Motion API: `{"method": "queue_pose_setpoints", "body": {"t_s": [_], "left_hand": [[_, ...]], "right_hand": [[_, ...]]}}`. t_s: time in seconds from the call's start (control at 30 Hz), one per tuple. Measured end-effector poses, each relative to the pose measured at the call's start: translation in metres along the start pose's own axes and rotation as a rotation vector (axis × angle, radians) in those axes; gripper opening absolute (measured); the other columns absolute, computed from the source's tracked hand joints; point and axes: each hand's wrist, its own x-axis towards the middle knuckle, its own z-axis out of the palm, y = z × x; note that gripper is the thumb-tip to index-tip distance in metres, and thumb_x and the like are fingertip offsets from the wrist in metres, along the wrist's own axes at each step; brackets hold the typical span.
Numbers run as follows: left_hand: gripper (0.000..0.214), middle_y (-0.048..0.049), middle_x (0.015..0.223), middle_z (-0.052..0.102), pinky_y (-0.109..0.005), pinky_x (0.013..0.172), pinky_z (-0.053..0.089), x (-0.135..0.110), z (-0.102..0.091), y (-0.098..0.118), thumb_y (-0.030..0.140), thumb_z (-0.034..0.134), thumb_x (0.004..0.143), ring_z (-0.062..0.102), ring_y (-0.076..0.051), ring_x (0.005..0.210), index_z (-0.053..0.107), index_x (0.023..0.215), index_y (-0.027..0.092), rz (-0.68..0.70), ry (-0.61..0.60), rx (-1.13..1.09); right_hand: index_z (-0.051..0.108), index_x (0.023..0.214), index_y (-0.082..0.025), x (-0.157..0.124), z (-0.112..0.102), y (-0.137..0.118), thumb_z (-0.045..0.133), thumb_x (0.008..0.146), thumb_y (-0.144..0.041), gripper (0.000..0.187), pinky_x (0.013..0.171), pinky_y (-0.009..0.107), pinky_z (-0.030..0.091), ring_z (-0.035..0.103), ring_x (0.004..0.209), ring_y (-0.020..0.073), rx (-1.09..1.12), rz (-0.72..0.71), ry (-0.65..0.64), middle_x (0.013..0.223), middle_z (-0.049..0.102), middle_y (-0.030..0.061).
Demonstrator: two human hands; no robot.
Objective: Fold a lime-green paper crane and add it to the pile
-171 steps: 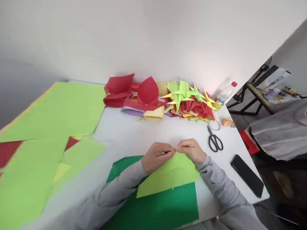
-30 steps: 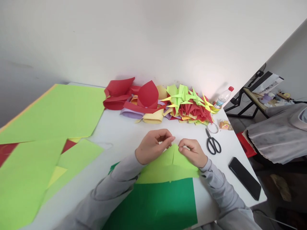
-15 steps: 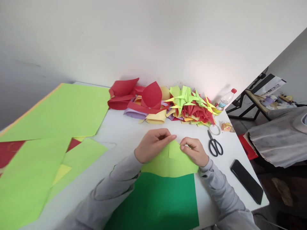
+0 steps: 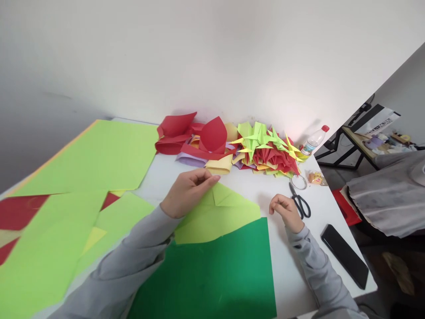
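Note:
A partly folded light green paper [image 4: 219, 212] lies on the white table [image 4: 259, 186], its lower edge over a dark green sheet [image 4: 219, 274]. My left hand [image 4: 186, 192] pinches the paper's top point, fingers closed on it. My right hand [image 4: 287, 212] hovers just right of the paper, fingers loosely curled, holding nothing, close to black scissors [image 4: 300, 201].
Folded paper shapes in red, yellow and green [image 4: 232, 148] are heaped against the wall. Large light green sheets [image 4: 96, 155] cover the table's left side. A tape ring [image 4: 299, 181], a plastic bottle [image 4: 314, 139] and a black phone [image 4: 345, 256] sit at the right.
My left hand has dragged the light green paper's point up and to the left. My right hand has let go of the paper and moved right, towards the scissors.

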Motion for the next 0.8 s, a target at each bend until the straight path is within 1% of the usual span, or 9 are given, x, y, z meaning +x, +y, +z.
{"method": "queue_pose_setpoints", "body": {"t_s": [0.07, 0.1, 0.17, 0.2, 0.33, 0.43, 0.53, 0.63, 0.8], "left_hand": [[0.036, 0.0059, 0.049, 0.039, -0.021, 0.042, 0.028, -0.003, 0.012, -0.001, 0.047, 0.057, 0.075, 0.033, -0.008, 0.047, 0.048, 0.055, 0.019, -0.011, -0.042, -0.036], [0.036, 0.006, 0.049, 0.039, -0.021, 0.042, 0.028, -0.005, 0.019, -0.001, 0.047, 0.057, 0.075, 0.033, -0.008, 0.047, 0.048, 0.055, 0.019, -0.017, -0.074, -0.053], [0.037, 0.0062, 0.048, 0.039, -0.021, 0.042, 0.027, -0.009, 0.035, 0.0, 0.047, 0.057, 0.075, 0.033, -0.008, 0.046, 0.049, 0.054, 0.018, -0.017, -0.155, -0.075], [0.037, 0.0064, 0.047, 0.038, -0.021, 0.042, 0.027, -0.012, 0.042, 0.001, 0.047, 0.057, 0.075, 0.032, -0.008, 0.046, 0.049, 0.054, 0.018, -0.018, -0.18, -0.082], [0.037, 0.0058, 0.049, 0.042, -0.021, 0.046, 0.031, -0.02, 0.063, 0.004, 0.048, 0.059, 0.074, 0.036, -0.008, 0.05, 0.05, 0.056, 0.017, -0.042, -0.186, -0.144], [0.037, 0.0053, 0.051, 0.046, -0.021, 0.047, 0.033, -0.023, 0.066, 0.002, 0.049, 0.061, 0.072, 0.038, -0.009, 0.051, 0.053, 0.058, 0.016, -0.081, -0.194, -0.185], [0.033, 0.005, 0.051, 0.049, -0.022, 0.047, 0.035, -0.024, 0.063, 0.0, 0.046, 0.068, 0.065, 0.042, -0.01, 0.051, 0.057, 0.06, 0.015, -0.108, -0.339, -0.177], [0.031, 0.0021, 0.059, 0.057, -0.024, 0.051, 0.041, -0.026, 0.06, -0.001, 0.045, 0.065, 0.068, 0.05, -0.013, 0.057, 0.061, 0.066, 0.015, -0.129, -0.449, -0.203], [0.029, 0.0033, 0.057, 0.054, -0.024, 0.053, 0.04, -0.029, 0.063, 0.001, 0.043, 0.062, 0.071, 0.047, -0.012, 0.059, 0.058, 0.061, 0.015, -0.053, -0.37, -0.101]], "right_hand": [[0.058, 0.074, -0.018, 0.003, 0.004, -0.007, 0.058, 0.082, -0.034, 0.018, 0.07, 0.029, 0.043, 0.055, 0.068, 0.0148, -0.05, -0.021, 0.068, 0.07, 0.061, 0.0017], [0.059, 0.08, -0.018, 0.005, 0.008, -0.012, 0.06, 0.08, -0.035, 0.017, 0.073, 0.03, 0.043, 0.056, 0.072, 0.0153, -0.074, -0.027, 0.058, 0.075, 0.063, 0.0026], [0.061, 0.092, -0.018, 0.009, 0.018, -0.022, 0.063, 0.078, -0.037, 0.024, 0.072, 0.03, 0.044, 0.057, 0.074, 0.0151, -0.089, 0.007, -0.049, 0.082, 0.065, 0.0034], [0.061, 0.092, -0.017, 0.011, 0.023, -0.026, 0.067, 0.075, -0.038, 0.027, 0.069, 0.029, 0.044, 0.057, 0.073, 0.0146, -0.095, 0.035, -0.108, 0.08, 0.065, 0.0025], [0.06, 0.077, -0.015, 0.015, 0.037, -0.032, 0.075, 0.064, -0.041, 0.032, 0.056, 0.025, 0.042, 0.051, 0.058, 0.0109, 0.06, 0.215, -0.29, 0.066, 0.059, -0.002], [0.058, 0.069, -0.014, 0.014, 0.038, -0.031, 0.076, 0.062, -0.043, 0.034, 0.05, 0.023, 0.039, 0.048, 0.052, 0.0093, 0.158, 0.297, -0.322, 0.059, 0.055, -0.0035], [0.06, 0.069, -0.014, 0.013, 0.037, -0.031, 0.076, 0.063, -0.04, 0.031, 0.049, 0.022, 0.037, 0.046, 0.051, 0.008, 0.136, 0.285, -0.248, 0.058, 0.054, -0.0041], [0.061, 0.073, -0.014, 0.013, 0.036, -0.033, 0.077, 0.06, -0.035, 0.029, 0.05, 0.021, 0.04, 0.049, 0.054, 0.0086, 0.172, 0.303, -0.274, 0.061, 0.057, -0.0038], [0.061, 0.074, -0.014, 0.014, 0.036, -0.037, 0.074, 0.059, -0.028, 0.024, 0.05, 0.021, 0.039, 0.048, 0.054, 0.0084, 0.107, 0.334, -0.307, 0.061, 0.056, -0.005]]}}
